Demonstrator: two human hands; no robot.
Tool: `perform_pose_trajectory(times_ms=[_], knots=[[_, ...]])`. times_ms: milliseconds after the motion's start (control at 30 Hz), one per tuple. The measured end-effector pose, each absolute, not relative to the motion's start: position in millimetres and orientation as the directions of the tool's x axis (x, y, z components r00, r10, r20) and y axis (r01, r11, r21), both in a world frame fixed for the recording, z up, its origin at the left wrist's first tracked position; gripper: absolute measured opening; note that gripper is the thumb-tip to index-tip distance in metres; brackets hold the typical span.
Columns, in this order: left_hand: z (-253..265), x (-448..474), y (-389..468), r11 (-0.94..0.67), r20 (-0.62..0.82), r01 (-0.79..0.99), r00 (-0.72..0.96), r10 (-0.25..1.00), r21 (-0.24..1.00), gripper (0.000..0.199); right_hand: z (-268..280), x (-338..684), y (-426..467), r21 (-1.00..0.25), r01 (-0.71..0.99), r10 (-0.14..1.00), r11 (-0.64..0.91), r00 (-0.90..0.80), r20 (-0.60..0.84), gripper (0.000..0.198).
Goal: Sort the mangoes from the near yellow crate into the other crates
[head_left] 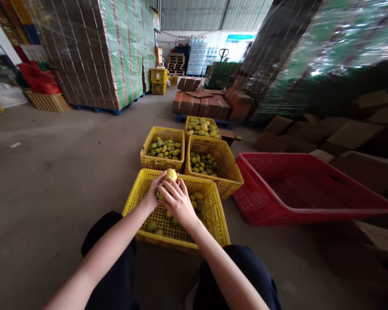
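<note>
Both my hands are raised over the near yellow crate point(216, 206), close together around mangoes. My left hand point(152, 191) is wrapped against the left side of a greenish mango point(162, 193). My right hand point(180, 201) lies over the same fruit from the right, its fingers curled across it. A yellower mango point(171, 174) shows just above, between the fingertips of both hands. Which hand bears more of each fruit I cannot tell. Several loose mangoes point(151, 226) lie in the bottom of the near crate, partly hidden by my hands and right forearm.
Beyond stand a left yellow crate point(162, 161), a right yellow crate point(228, 183) and a far yellow crate point(203, 119), all with mangoes. A large red crate point(261, 211) is at the right, near flattened cardboard point(355, 133). Wrapped pallet stacks point(123, 51) rise behind.
</note>
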State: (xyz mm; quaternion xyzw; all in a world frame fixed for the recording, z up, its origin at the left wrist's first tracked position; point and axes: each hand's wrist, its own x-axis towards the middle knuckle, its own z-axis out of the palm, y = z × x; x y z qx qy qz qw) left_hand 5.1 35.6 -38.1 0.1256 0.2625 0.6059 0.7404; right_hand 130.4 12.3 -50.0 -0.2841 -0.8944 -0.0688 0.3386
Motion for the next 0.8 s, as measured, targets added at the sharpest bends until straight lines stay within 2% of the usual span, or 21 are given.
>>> perform_pose_trajectory(times_ms=[100,200,300,367,433,500,600,700,800], knots=[[-32,4,42,0.255,-0.303,-0.826,0.108,0.947,0.502,0.023,-46,133,11,-0.063,0.505,0.410,0.861,-0.614,0.674,0.040],[-27,0,48,0.219,-0.331,-0.836,0.047,0.942,0.504,0.021,-40,138,11,-0.147,0.491,0.427,0.859,-0.526,0.735,0.044],[-24,-2,48,0.202,-0.322,-0.826,0.027,0.946,0.526,0.019,-34,143,14,-0.364,0.487,0.555,0.794,-0.335,0.761,0.047],[-24,-2,46,0.162,-0.292,-0.783,-0.026,0.956,0.601,0.025,-33,146,17,-0.555,0.450,0.683,0.699,-0.193,0.704,0.048],[-26,0,44,0.026,-0.199,-0.703,-0.165,0.966,0.711,0.028,-33,147,20,-0.723,0.372,0.799,0.582,-0.095,0.594,0.051],[-29,1,44,-0.131,-0.070,-0.598,-0.300,0.951,0.790,0.030,-34,147,22,-0.813,0.287,0.857,0.506,-0.064,0.511,0.051],[-32,-1,42,-0.275,0.124,-0.452,-0.336,0.934,0.848,0.033,-37,143,22,-0.838,0.216,0.865,0.501,-0.098,0.492,0.049],[-31,-4,39,-0.431,0.339,-0.289,-0.318,0.885,0.855,0.036,-40,139,21,-0.825,0.192,0.847,0.531,-0.130,0.515,0.051],[-28,-6,35,-0.520,0.444,-0.201,-0.325,0.835,0.830,0.037,-41,138,20,-0.808,0.192,0.830,0.557,-0.139,0.540,0.051]])
